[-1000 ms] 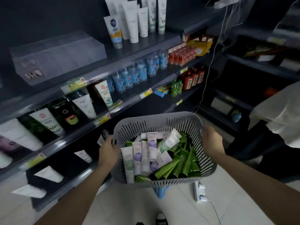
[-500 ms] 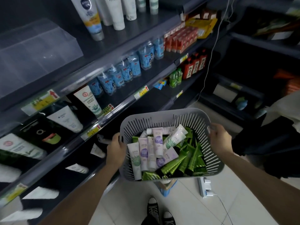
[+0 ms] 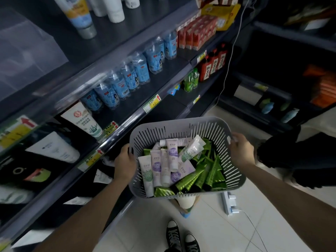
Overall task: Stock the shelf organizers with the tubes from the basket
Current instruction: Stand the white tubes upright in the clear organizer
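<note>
I hold a grey slotted basket [image 3: 181,128] in front of me, above the floor. My left hand [image 3: 125,161] grips its left rim and my right hand [image 3: 241,150] grips its right rim. Inside lie several white and purple tubes [image 3: 157,167] on the left and several green tubes [image 3: 205,175] on the right. A clear shelf organizer [image 3: 27,55] stands on the upper shelf at the far left; its inside shows nothing I can make out.
Dark shelves run along my left with white tubes [image 3: 85,122], blue-labelled bottles [image 3: 131,77], red boxes [image 3: 196,33] and dark red-labelled bottles [image 3: 212,65]. A white power strip [image 3: 230,202] with a cable lies on the tiled floor. My black sneakers [image 3: 180,239] show below.
The view has tilted down and shifted along the shelves. The basket sits a little lower and further right in view, held in both hands as before.
</note>
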